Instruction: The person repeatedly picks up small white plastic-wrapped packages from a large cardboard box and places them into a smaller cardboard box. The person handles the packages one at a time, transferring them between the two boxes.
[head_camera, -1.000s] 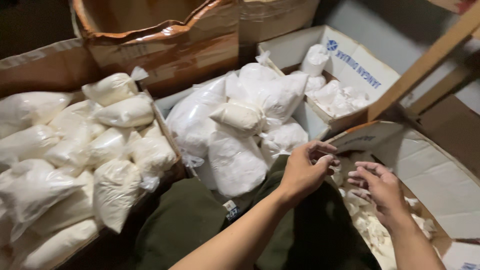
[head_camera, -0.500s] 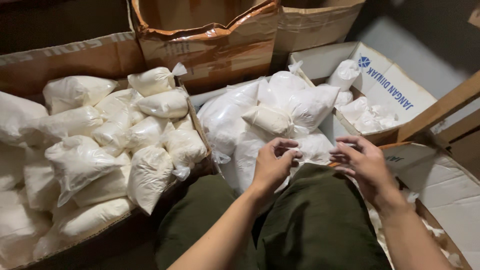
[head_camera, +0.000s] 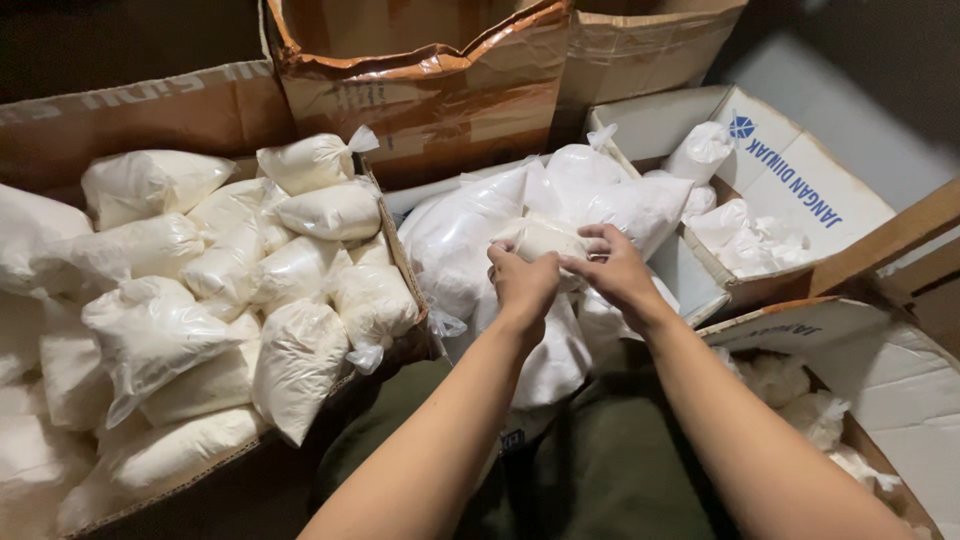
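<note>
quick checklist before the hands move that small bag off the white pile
1. Left hand on the small bag: ok, fingers wrap its near end.
2. Right hand on the same bag: ok, fingers rest on its top.
3. Bag tied shut: cannot tell, the hands hide its neck.
4. Pile of large white bags beneath steady: cannot tell.
5. Left box of tied bags: not ok, heaped past the rim, some hang over the edge.
6. Right open box: ok, space shows inside.
</note>
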